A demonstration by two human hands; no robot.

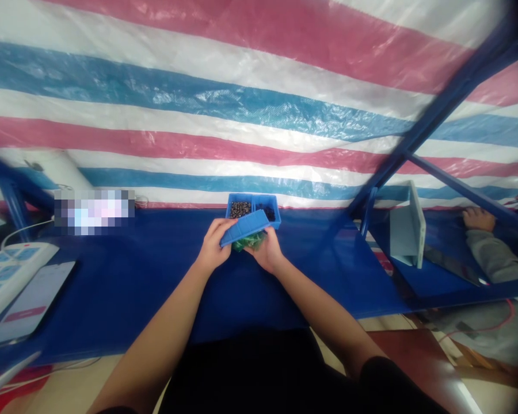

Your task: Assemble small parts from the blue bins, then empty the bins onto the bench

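Note:
A blue two-compartment bin (278,216) stands at the back of the blue table, with small brownish pieces in its left compartment and dark pieces in its right. In front of it, my left hand (214,246) is closed on the left end of a tilted blue tray (247,226). My right hand (269,250) is at the tray's right end, its fingers around a crumpled green bag (248,241) just below the tray. The tray hides part of the bag and the bin's front.
On the blue table (129,293), a power strip (21,261) and a tablet (32,302) lie at the left. A blue frame post (414,138) crosses the right side. Beyond it are a propped tablet (416,227) and another person's hand (479,219).

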